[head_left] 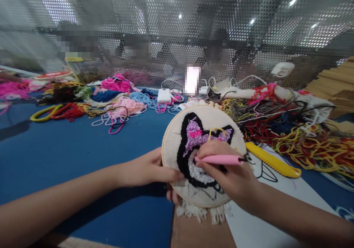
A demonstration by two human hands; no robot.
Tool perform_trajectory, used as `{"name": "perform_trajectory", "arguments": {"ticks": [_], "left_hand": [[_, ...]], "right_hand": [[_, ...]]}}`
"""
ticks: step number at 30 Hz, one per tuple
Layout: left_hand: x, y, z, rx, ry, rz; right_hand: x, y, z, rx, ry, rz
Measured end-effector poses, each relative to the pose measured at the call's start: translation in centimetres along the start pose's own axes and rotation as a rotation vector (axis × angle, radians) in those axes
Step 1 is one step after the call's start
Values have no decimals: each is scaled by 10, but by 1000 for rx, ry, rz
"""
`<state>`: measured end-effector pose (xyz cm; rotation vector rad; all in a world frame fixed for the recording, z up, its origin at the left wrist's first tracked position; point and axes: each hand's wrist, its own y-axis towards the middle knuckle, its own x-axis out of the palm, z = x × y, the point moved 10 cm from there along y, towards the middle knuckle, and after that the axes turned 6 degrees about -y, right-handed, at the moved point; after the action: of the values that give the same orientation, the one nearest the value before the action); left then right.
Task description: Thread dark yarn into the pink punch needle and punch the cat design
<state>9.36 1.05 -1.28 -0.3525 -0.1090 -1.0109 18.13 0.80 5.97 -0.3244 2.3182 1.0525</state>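
Note:
My left hand [157,172] grips the lower left of a round wooden embroidery hoop [163,144], thumb on the front and fingers behind. The hoop is tilted up toward me. Stretched in it is cream cloth [173,141] with a black-outlined, cat-like head [184,144] in purple, pink and pale grey yarn loops. My right hand [221,163] is closed round a pink punch needle [218,160], its front end at the pale grey area; the tip is hidden by my fingers. A loop of yellow yarn [214,130] stands up above that hand. Frayed cloth edges hang below the hoop.
Right of the hoop, a yellow box cutter [272,159] lies on white paper [257,211] with a line drawing. Tangled yarn [312,141] spreads at right, and more bundles [118,107] lie at back left on the blue table [83,152]. A bright phone [193,80] stands behind.

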Motion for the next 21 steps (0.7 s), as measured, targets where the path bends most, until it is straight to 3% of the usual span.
{"name": "perform_trajectory", "arguments": {"ticks": [6,21], "left_hand": [[-1,0,0,-22,3,6],[-1,1,-1,-14,-1,-13]], "right_hand": [[-14,-4,19,205,205,138],[-22,-2,14,165,284,160]]}}
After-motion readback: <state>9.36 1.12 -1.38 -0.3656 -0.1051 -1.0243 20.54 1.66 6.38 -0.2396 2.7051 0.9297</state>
